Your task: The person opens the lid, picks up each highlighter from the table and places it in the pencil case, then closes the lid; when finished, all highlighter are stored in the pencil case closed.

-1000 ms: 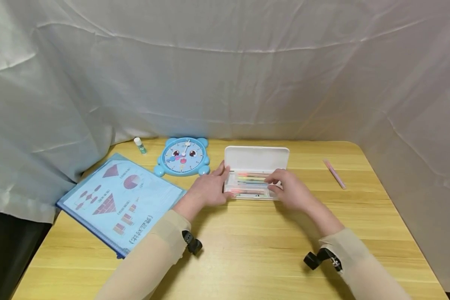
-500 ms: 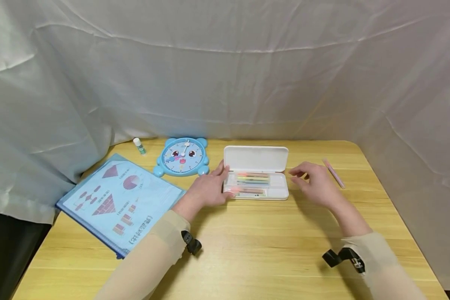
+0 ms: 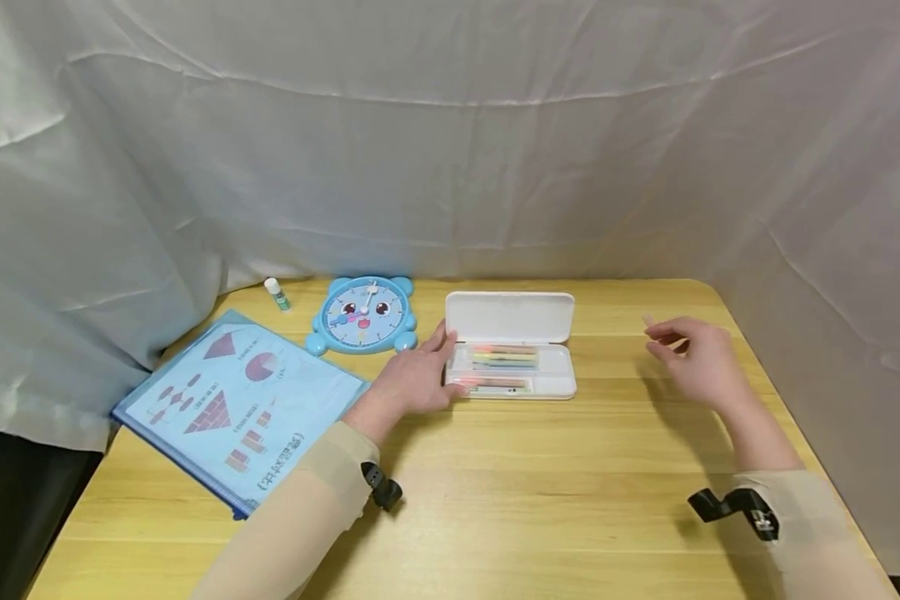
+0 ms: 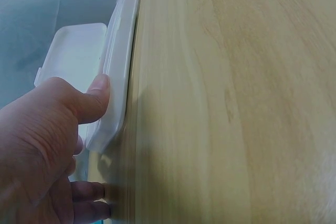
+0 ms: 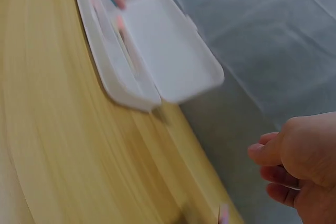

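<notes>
A white pencil case lies on the table with its lid raised; inside are several coloured pens. My left hand holds the case at its left end, thumb on the front rim and fingers toward the back. On the right, my right hand hovers over a pink pen on the table, whose end shows past the fingers. In the right wrist view, the thumb and fingers of this hand are loosely curled with nothing visible between them.
A blue toy clock with a cartoon face lies left of the case, and a glue stick beyond it. A blue document folder is at the table's left. Grey cloth hangs behind and along the sides.
My right hand has moved away from the case rightward to the pink pen, which it now largely covers in the head view. The left hand stays at the case.
</notes>
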The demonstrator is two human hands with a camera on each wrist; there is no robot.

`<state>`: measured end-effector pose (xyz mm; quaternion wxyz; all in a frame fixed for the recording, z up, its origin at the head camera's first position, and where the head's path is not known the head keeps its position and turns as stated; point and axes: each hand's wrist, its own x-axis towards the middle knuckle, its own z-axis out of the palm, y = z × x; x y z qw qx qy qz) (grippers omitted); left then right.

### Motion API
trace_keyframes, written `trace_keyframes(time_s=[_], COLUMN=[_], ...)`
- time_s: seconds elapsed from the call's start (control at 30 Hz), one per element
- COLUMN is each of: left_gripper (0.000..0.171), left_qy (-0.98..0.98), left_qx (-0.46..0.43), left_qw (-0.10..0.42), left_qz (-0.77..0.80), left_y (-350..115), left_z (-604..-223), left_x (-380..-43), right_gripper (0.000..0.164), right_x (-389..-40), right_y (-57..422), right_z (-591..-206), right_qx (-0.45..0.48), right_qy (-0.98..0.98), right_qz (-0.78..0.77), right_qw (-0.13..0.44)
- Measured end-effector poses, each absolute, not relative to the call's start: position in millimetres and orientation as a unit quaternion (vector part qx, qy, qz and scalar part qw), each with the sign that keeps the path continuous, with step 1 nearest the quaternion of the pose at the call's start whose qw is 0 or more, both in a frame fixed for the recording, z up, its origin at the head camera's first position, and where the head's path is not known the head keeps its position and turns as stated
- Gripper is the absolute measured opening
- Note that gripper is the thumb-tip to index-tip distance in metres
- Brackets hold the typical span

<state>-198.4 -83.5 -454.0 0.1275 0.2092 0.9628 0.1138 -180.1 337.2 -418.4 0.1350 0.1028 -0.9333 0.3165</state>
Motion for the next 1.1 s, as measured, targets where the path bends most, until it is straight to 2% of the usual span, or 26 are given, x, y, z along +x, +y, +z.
trace_keyframes(time_s=[0.5,0.8,1.1], left_gripper=[0.1,0.1,0.1], left_qy=[0.963,0.962,0.963], left_qx=[0.208,0.212,0.208], left_qw=[0.129,0.129,0.129], left_qz=[0.113,0.113,0.11], left_y=[-84.1,-83.1,-83.5], left_z=[-455.9,-456.0,-456.2], left_x=[-199.9,-199.3,-200.0], right_gripper=[0.024,0.017,0.016], right_x=[-189.7,-189.1,-189.1], right_y=[389.1,399.3,394.8], right_z=[-456.5,-480.1,-482.6], right_qx=[0.02,-0.009,-0.015], right_qy=[-0.949,-0.953,-0.952], right_qz=[0.295,0.284,0.282], right_qw=[0.109,0.104,0.116])
